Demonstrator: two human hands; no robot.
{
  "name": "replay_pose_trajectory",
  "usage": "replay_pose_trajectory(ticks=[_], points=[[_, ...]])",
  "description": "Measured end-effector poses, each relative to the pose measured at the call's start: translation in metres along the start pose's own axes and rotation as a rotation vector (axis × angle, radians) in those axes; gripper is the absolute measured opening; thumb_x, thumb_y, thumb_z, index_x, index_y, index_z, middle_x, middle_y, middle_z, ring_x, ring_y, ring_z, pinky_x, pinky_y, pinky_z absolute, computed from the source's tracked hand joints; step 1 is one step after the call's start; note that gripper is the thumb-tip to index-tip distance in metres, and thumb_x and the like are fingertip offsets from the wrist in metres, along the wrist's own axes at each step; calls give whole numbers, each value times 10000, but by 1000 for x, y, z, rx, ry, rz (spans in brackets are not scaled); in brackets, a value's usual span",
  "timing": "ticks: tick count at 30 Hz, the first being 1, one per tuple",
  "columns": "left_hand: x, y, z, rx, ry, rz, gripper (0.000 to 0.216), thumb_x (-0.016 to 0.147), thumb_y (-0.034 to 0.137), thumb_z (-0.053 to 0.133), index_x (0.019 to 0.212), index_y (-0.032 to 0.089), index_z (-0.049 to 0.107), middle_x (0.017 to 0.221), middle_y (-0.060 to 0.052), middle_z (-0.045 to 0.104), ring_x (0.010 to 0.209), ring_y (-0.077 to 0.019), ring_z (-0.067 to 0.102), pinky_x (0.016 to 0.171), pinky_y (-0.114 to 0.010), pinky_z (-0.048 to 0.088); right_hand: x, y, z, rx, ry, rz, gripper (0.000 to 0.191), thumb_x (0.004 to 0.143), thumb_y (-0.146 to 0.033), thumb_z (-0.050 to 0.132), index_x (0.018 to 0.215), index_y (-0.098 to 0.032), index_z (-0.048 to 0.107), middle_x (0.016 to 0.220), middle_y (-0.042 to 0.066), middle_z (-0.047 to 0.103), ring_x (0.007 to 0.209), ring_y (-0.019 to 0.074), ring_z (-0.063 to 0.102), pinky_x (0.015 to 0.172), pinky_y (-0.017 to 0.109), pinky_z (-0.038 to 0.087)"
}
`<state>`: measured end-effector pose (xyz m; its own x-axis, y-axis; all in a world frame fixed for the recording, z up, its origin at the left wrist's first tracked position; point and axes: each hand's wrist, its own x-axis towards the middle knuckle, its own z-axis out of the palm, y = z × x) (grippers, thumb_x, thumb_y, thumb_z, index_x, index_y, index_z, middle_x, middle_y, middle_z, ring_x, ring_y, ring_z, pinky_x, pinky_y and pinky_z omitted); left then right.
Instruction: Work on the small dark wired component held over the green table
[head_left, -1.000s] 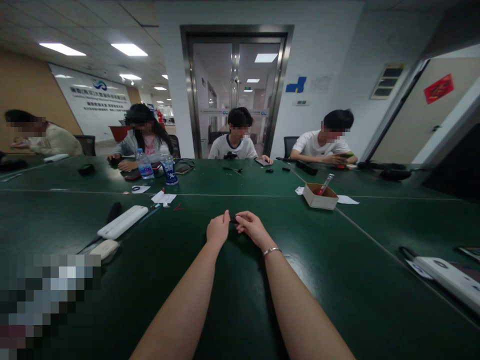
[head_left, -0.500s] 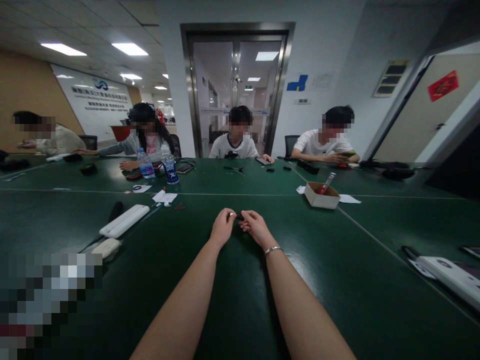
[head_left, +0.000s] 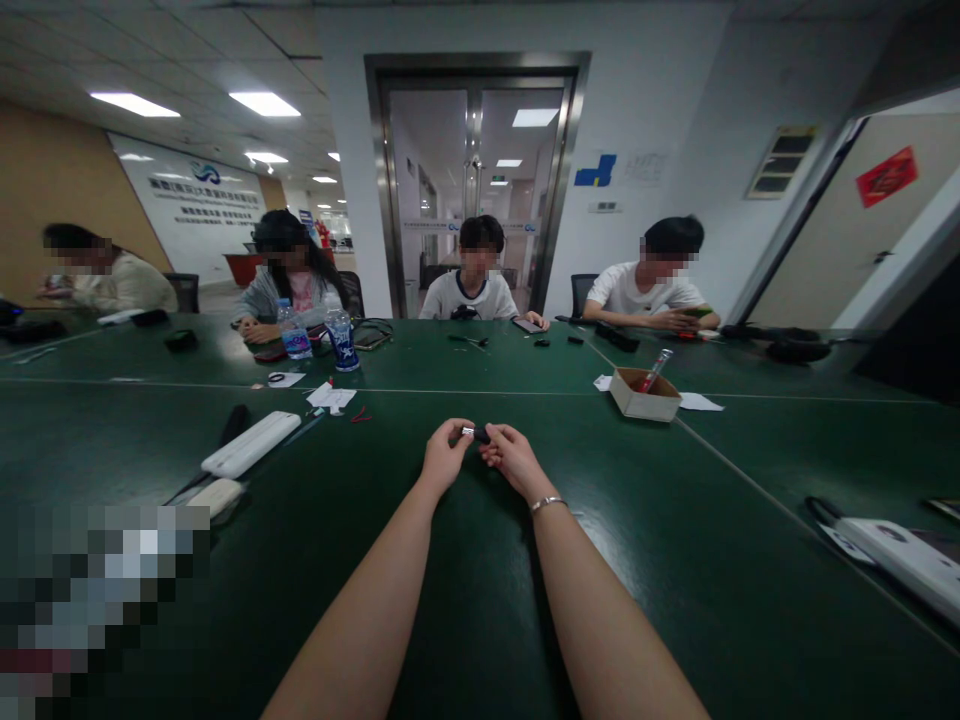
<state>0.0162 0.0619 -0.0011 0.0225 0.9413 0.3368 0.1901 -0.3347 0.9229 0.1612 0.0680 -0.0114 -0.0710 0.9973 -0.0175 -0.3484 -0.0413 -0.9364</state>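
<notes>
Between my two hands, over the middle of the green table, is a small black USB stick (head_left: 481, 435) with a silver metal end. My left hand (head_left: 447, 452) pinches the silver end between thumb and forefinger. From the other side, my right hand (head_left: 513, 458) grips the black body with its fingertips, the other fingers curled below. A silver bracelet (head_left: 549, 503) circles my right wrist. Parts of the stick are covered by the fingers.
Left on the green table (head_left: 480, 620) lie a white power strip (head_left: 251, 444), paper scraps (head_left: 330, 397) and two bottles (head_left: 341, 338). An open box (head_left: 645, 398) holding a red-and-silver tube stands right. Another white power strip (head_left: 904, 550) lies far right. Several people sit opposite.
More of the stick's silver end shows between my fingers now; both hands stay nearly in place. At the left, a seated person's outstretched arm has drawn back in.
</notes>
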Motion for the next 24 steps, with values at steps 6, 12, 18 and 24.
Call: replay_pose_trajectory(ticks=[6,12,18,24], points=[[1,-5,0,-33,7,-52,174,806,229,597,955,171,665,957,-71,692,897,-179,631,857,-331,483,-1,-1,0,-13,4,12,378,660,-454,790,785,-170,576,571,15,621,476,98,565,422,185,423],[3,-8,0,28,23,-106,230,814,356,581,854,147,670,848,-77,691,801,-186,623,759,-310,470,-1,0,-1,-34,-25,-6,436,617,-466,810,830,-157,589,601,21,633,489,86,562,441,176,424],[2,-6,-1,201,48,-125,435,818,558,485,645,172,584,642,-23,608,622,-150,529,607,-272,377,-1,0,-2,-52,-35,-3,443,610,-465,810,846,-157,595,620,24,634,502,92,563,436,176,405],[2,-7,-1,269,17,-136,493,828,610,422,615,186,551,597,-8,569,583,-148,495,573,-268,333,-1,0,-2,-44,-56,-18,440,607,-469,810,847,-159,610,635,14,631,515,90,563,456,188,414]])
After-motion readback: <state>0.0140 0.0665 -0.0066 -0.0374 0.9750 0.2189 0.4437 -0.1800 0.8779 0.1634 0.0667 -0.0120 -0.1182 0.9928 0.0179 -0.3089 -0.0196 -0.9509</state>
